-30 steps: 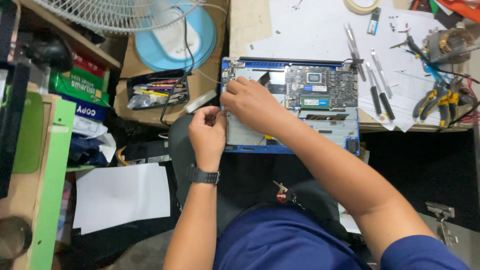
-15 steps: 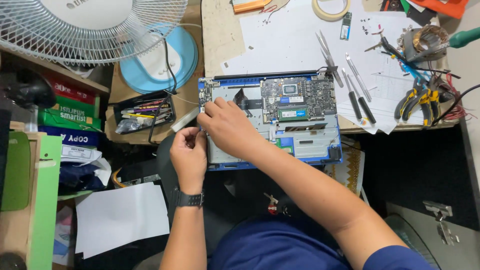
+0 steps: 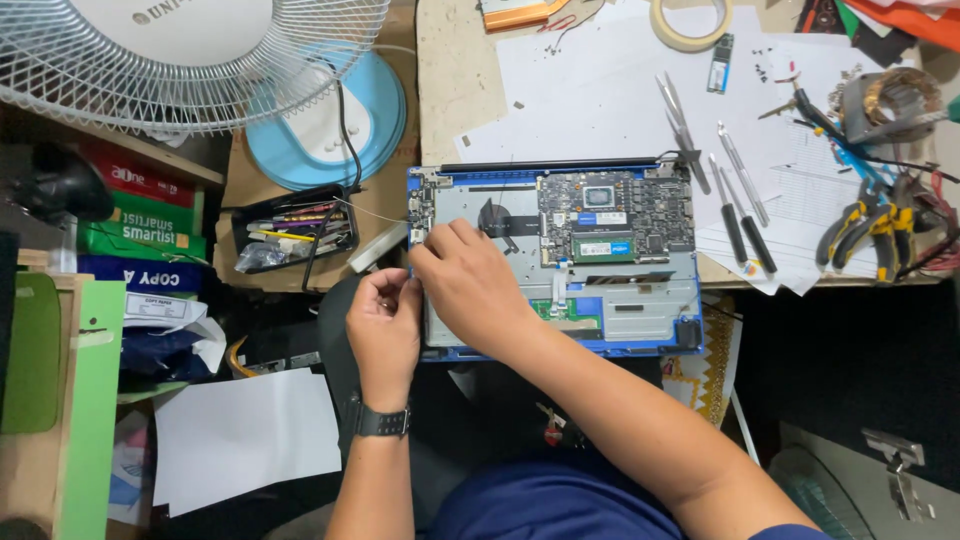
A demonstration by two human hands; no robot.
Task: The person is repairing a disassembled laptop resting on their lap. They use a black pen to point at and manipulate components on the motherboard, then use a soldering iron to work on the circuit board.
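We have the opened laptop [image 3: 600, 260] lying at the near edge of the workbench [image 3: 450, 90], bottom cover off, so its dark circuit board, green memory stick and bare metal tray face up; it overhangs the bench's front edge toward our lap. Behind its far-left corner stands a desk fan [image 3: 200, 60] on a pale blue base. White paper sheets [image 3: 600, 90] cover the bench behind the laptop, with a roll of tape [image 3: 690, 20] at the far edge.

Along the right edge lie yellow-handled pliers [image 3: 860, 230], and nearer the laptop a row of screwdrivers [image 3: 740, 215] and tweezers [image 3: 675, 110]. A black tray of pens [image 3: 295, 225] sits left of the laptop.

Our right hand [image 3: 475, 290] rests over the laptop's left edge, fingers curled down onto the frame. Our left hand [image 3: 385, 325] is just beside that edge, thumb and forefinger pinched together; whether they hold a small part or tool we cannot tell.

To work this spot well, we judge it best to keep the right hand steadying the chassis while the pinch works in small, square movements, so nothing slips onto the board.
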